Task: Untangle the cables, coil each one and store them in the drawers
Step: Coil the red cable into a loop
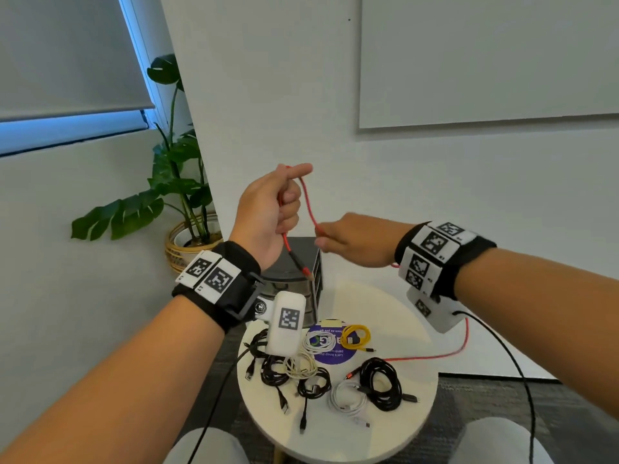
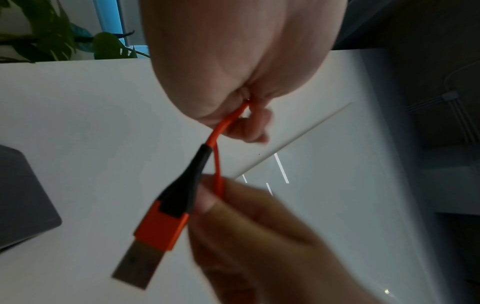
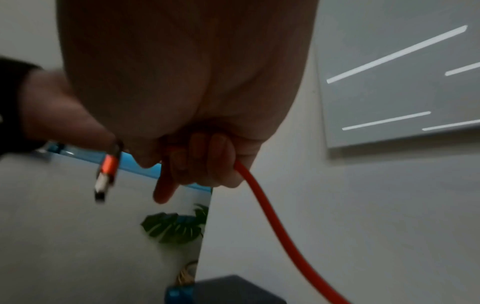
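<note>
A red cable point(image 1: 310, 209) stretches between both raised hands above the round table. My left hand point(image 1: 273, 209) grips it in a fist, and its red-and-black USB plug point(image 1: 301, 267) hangs below the palm; the same plug point(image 2: 161, 222) fills the left wrist view. My right hand point(image 1: 351, 241) holds the cable a short way along, fingers curled round the red cable point(image 3: 259, 197). From there it drops under the right wrist and trails to the table point(image 1: 432, 357). The dark grey drawer unit point(image 1: 303, 283) stands behind the hands, at the table's far edge.
On the white round table point(image 1: 412, 426) lie several coiled cables: black point(image 1: 382, 383), white point(image 1: 348, 398), yellow point(image 1: 356, 336), cream point(image 1: 301, 365). A purple round sticker point(image 1: 338, 354) marks the table's middle. A potted plant point(image 1: 174, 182) stands at the left by the wall.
</note>
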### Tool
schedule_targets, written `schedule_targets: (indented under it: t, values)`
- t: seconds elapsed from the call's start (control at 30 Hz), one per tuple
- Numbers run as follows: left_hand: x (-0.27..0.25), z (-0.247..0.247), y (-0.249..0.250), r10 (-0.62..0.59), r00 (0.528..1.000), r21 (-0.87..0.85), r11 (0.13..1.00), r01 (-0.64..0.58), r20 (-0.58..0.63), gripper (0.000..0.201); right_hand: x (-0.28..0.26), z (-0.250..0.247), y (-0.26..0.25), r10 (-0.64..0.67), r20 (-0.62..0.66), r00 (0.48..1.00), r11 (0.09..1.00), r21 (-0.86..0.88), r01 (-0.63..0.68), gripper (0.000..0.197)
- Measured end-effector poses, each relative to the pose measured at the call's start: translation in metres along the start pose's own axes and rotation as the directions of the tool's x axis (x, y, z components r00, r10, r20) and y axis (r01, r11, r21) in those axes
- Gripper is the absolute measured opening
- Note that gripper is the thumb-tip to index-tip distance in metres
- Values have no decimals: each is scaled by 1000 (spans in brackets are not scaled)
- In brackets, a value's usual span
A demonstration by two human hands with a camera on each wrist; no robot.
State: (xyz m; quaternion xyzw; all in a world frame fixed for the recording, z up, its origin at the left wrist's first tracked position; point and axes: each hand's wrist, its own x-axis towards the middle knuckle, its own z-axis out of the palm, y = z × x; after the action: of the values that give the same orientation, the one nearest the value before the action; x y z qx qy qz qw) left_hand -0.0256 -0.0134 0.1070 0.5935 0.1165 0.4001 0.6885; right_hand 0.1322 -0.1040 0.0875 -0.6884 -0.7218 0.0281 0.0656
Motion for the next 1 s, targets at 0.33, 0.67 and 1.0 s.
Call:
schedule_targets:
  t: [0.33,0.67,1.0]
  values:
    - [-3,-14,-4,64,994,469,878,-99,91,41,1,-79,-25,-212,-229,950,977,-53,205,22]
    - [-5,-2,32,118,979,82,988,-133,166,45,14,-42,-2,107,-453,885,898,427,109,38]
    - [3,-8,19,213,976,390,904,-176,-53,43,8,-59,-40,-127,-97,987,975,169,143,30]
